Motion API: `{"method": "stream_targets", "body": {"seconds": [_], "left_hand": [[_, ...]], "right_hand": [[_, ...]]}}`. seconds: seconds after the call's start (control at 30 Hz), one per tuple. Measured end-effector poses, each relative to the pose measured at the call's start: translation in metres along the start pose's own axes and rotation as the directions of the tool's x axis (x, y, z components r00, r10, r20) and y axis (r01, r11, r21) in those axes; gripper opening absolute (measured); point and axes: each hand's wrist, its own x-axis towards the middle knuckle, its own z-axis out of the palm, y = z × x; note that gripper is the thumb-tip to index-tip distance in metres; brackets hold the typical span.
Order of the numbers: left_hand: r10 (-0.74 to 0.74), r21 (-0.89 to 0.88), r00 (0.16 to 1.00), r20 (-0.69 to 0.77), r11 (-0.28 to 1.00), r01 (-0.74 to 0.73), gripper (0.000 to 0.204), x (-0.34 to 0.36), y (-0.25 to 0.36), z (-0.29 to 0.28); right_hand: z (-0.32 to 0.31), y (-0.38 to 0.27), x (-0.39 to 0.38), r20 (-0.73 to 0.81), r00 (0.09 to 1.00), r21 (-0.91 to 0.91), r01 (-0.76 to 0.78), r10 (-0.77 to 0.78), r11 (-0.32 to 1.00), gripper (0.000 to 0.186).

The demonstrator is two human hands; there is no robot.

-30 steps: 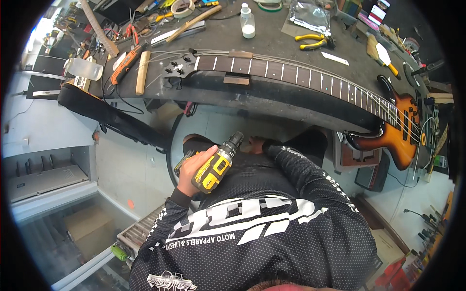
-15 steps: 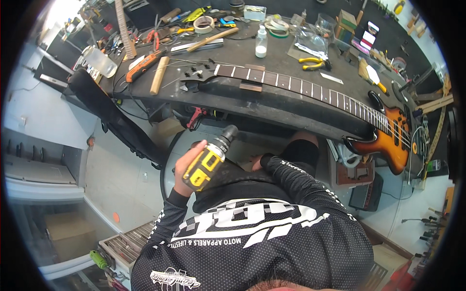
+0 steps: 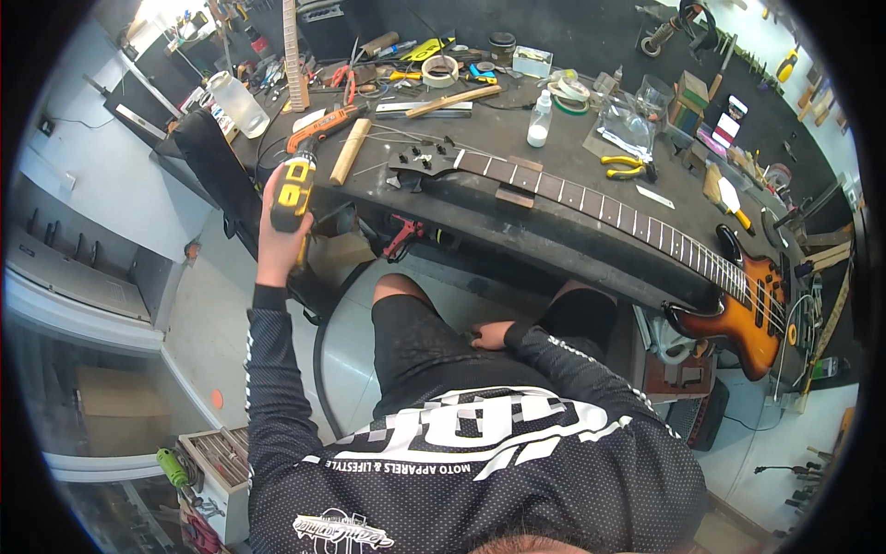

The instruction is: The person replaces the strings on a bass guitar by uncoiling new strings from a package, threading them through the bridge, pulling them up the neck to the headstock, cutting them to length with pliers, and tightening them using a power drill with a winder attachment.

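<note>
"Gripping what, that left hand point(image 3: 280, 231)?"
"It's wrapping round the yellow drill point(image 3: 293, 192), near the front edge of the bench point(image 3: 489, 129). The right hand point(image 3: 494, 334) is lying near the right thigh point(image 3: 580, 319); whether it's pinching anything, I can't tell."
"And containers?"
"A clear jar point(image 3: 240, 106) is showing unclear contents; farther off, a small bottle point(image 3: 540, 120) is holding something white."

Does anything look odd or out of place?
Yes: the strings of the bass guitar look slack near the headstock, lying off the far edge of the neck rather than over it, so that end seems unstrung. No spill stands out.
</note>
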Motion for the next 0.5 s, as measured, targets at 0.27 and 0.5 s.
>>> {"method": "stream_targets", "body": {"seconds": [0.27,0.5], "left_hand": [[0.046,0.144,0.969,0.242,0.986,-0.082,0.083,0.165,-0.12,0.022],[0.003,0.37,0.939,0.343,0.919,-0.138,0.073,0.259,-0.207,0.024]], "right_hand": [[-0.075,-0.013,-0.179,-0.275,0.96,0.329,0.042,0.053,0.943,0.052],[-0.151,-0.029,-0.412,-0.627,0.771,0.506,0.298,0.109,0.81,0.032]]}}
